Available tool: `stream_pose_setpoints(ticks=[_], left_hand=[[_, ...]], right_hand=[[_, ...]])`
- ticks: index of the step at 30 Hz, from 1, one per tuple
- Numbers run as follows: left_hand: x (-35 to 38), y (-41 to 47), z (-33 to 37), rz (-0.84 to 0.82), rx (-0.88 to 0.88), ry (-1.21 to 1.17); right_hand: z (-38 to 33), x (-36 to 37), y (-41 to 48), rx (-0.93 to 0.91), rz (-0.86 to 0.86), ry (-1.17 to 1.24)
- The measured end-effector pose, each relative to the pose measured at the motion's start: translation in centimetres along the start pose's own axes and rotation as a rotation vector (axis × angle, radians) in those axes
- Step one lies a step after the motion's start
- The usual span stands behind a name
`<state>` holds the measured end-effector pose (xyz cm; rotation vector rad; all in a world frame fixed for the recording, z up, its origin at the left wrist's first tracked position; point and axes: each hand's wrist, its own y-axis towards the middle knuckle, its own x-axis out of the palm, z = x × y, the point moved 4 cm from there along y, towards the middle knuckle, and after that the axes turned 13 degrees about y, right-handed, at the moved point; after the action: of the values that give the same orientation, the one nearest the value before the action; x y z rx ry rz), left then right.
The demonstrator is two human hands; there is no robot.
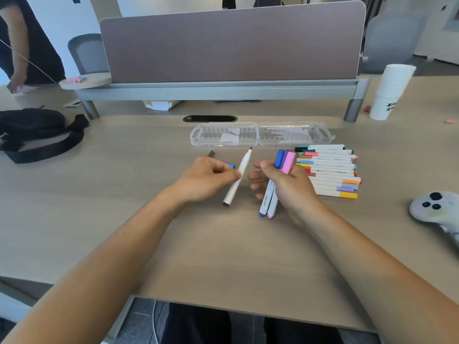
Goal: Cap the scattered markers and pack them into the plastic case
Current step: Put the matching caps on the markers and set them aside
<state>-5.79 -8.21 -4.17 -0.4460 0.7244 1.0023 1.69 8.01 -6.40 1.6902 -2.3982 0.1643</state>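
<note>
My left hand [206, 178] pinches an uncapped white marker [238, 178] with its brown tip pointing away toward the case. A blue cap [231, 166] peeks out beside that hand's fingers. My right hand [285, 184] grips a bundle of capped markers [283, 161] with blue, purple and pink caps standing up. A clear plastic case [260, 134] lies open and flat behind both hands. To the right of my right hand lies a pile of several capped markers [330, 170]. A loose grey cap [211, 153] rests on the desk behind my left hand.
A black bag [37, 135] lies at the far left. A stack of white paper cups [390, 91] stands at the back right. A white game controller [437, 209] sits at the right edge. A desk divider on a grey shelf [223, 90] runs behind the case.
</note>
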Motion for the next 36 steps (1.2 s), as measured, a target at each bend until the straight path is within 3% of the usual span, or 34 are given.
stream_pose_setpoints(ticks=[2,6,10,15,22,30,34,36], left_hand=[[0.6,-0.1,0.7,-0.045,0.062,-0.085],[1.7,-0.3,1.5,-0.053,0.163,-0.007],[1.4,-0.2,2.1,-0.115,0.237,0.273],[-2.6,4.4,-0.2,0.169,0.184,0.609],[-1.6,8.2,-2.6,0.083,0.137,0.954],[-1.2,9.4,-3.5,0.098,0.139,0.869],[-2.4,7.8,-2.4,0.381,0.259,0.529],[-2.5,6.3,-1.6,0.393,0.239,0.259]], right_hand=[[0.0,0.1,0.0,0.001,-0.029,-0.055],[-0.2,0.1,-0.1,-0.062,-0.037,-0.197],[-0.6,0.0,-0.4,-0.091,-0.017,-0.297],[-1.4,-0.2,-0.5,-0.099,0.062,-0.13],[-1.4,-0.6,-0.2,-0.179,0.084,-0.141],[-1.1,-0.7,0.1,-0.197,0.047,-0.116],[-1.3,-0.4,-0.1,-0.207,0.031,-0.074],[-1.3,-0.3,-0.2,-0.186,0.027,-0.024]])
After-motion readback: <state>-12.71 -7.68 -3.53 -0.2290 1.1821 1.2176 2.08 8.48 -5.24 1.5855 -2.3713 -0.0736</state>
